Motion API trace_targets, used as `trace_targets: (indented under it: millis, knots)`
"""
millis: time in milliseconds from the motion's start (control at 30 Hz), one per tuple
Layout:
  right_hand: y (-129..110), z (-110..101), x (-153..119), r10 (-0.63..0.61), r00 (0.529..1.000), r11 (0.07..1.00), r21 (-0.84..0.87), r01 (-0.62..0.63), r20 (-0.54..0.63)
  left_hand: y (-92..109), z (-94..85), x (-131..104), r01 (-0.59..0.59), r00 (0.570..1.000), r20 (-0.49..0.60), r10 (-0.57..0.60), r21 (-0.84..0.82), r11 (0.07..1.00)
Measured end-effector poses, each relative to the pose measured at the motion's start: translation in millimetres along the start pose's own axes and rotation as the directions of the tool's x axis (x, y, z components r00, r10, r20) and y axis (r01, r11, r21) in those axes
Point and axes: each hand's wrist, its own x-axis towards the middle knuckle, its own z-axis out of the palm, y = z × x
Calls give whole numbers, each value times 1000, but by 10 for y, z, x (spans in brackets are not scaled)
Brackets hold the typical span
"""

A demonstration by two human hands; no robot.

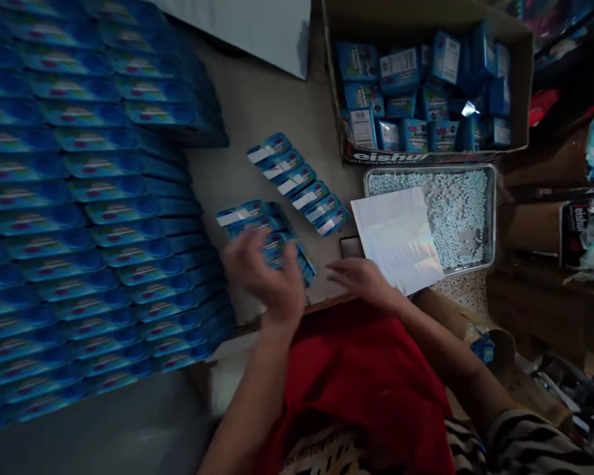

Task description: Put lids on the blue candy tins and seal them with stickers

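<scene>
My left hand [272, 274] is over a pile of blue packets [284, 245] near the table's front edge. Its fingers are apart and a little blurred, and no item shows in them; it hides part of the pile. To the right, my right hand [363, 282] is stretched out palm down at the same edge, holding nothing I can see. Beyond both hands, a slanting row of several blue packets [296, 181] with white strips lies overlapped on the table [257, 105]. A shiny white sheet [396, 237] is beside my right hand.
Tall stacks of flat blue cartons [79, 198] fill the left side. At the back right, a cardboard box [344, 142] holds several blue boxes. Partly under the white sheet, a metal tray [492, 218] contains small pale-blue beads. Cardboard and clutter crowd the far right.
</scene>
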Motion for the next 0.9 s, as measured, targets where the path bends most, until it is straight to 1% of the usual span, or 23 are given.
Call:
trace_targets:
  millis: [33, 67, 100, 133, 167, 200, 233, 267, 300, 333, 367, 400, 467, 567, 633, 733, 800, 900]
  knots:
    - [136, -235, -182, 75, 987, 997, -15, -77, -139, 157, 229, -61, -74, 997, 35, 73, 13, 997]
    - [287, -462, -331, 151, 940, 987, 2, -158, -307, 315, 506, -62, -215, 966, 161, 204, 55, 975]
    - [443, -675, -439, 216, 866, 973, 25, -229, -450, 468, 817, -4, -346, 902, 301, 309, 76, 935]
    - [596, -870, -500, 259, 777, 958, 49, -284, -574, 609, 1147, 103, -437, 842, 396, 366, 101, 894]
    - [739, -1044, -513, 277, 700, 947, 64, -315, -658, 730, 1477, 244, -491, 806, 452, 381, 152, 858]
    - [867, -1196, -483, 267, 653, 944, 57, -324, -709, 826, 1790, 400, -522, 788, 494, 367, 222, 823]
    - [978, -1328, -415, 231, 635, 949, 27, -314, -737, 893, 2072, 552, -532, 786, 521, 333, 294, 794]
    - [1073, -1440, -318, 173, 643, 956, -29, -290, -746, 930, 2313, 684, -530, 787, 539, 300, 341, 777]
    - [1154, -1536, -203, 101, 664, 960, -104, -262, -741, 938, 2510, 787, -527, 786, 554, 273, 372, 764]
    - [1222, -1618, -78, 28, 686, 953, -188, -238, -727, 923, 2661, 856, -517, 792, 559, 245, 400, 757]
    - [1280, -1688, 48, -36, 704, 936, -272, -225, -709, 890, 2769, 894, -505, 799, 559, 223, 422, 753]
    - [1329, -1749, 165, -87, 719, 912, -345, -221, -689, 848, 2842, 908, -490, 809, 552, 203, 442, 751]
    - [1400, -1846, 356, -144, 755, 869, -446, -212, -640, 758, 2910, 895, -465, 821, 543, 177, 456, 759]
    - [1431, -1945, 508, -184, 805, 822, -538, -189, -565, 666, 2917, 876, -451, 808, 560, 184, 386, 804]
    - [1403, -1994, 546, -193, 833, 776, -600, -194, -519, 645, 2906, 892, -432, 798, 571, 191, 321, 843]
    - [1337, -2054, 573, -183, 870, 697, -684, -213, -458, 651, 2891, 935, -379, 795, 578, 186, 233, 896]
    - [1313, -2071, 575, -196, 880, 667, -716, -203, -433, 661, 2883, 956, -328, 804, 568, 173, 181, 927]
    - [1326, -2038, 515, -254, 884, 665, -734, -135, -393, 661, 2874, 984, -232, 825, 553, 114, 149, 961]
